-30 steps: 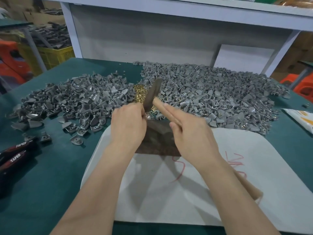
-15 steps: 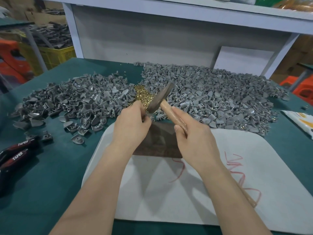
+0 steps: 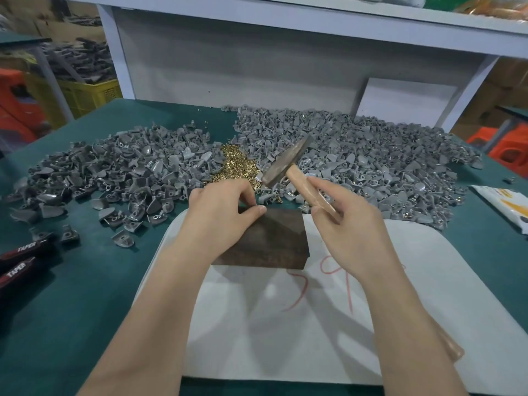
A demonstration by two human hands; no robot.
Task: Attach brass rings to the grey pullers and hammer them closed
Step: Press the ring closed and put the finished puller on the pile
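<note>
Since half a second back, we log the hammer point(image 3: 294, 174) shifted rightward, away from the far-left corner of the dark block point(image 3: 274, 244). The right hand point(image 3: 351, 232) has gone right with it; the block has not moved.

Right hand: fingers curled round the wooden handle just below the head. The handle's long axis runs from near-right of the block, where its butt shows under the forearm, up and away leftward to above the block's far edge. The head lies crosswise and tilted, its lower face pointing down-left toward the block's far-left corner, clear of the block.

Left hand point(image 3: 220, 215): over the block's left part, fingers curled in, thumb tip at the top surface near the far edge. We cannot tell whether it pinches anything; the fingers hide the spot.

Brass rings point(image 3: 234, 164): a small heap just beyond the block. Grey pullers point(image 3: 114, 172): two broad piles, beyond-left and beyond-right of the block, flanking the rings.

The block sits on a white board point(image 3: 428, 281) on the green tabletop point(image 3: 57, 295). Black tools point(image 3: 27, 247) marked TAPER lie well left of the block, a white packet point(image 3: 505, 204) well right.
</note>
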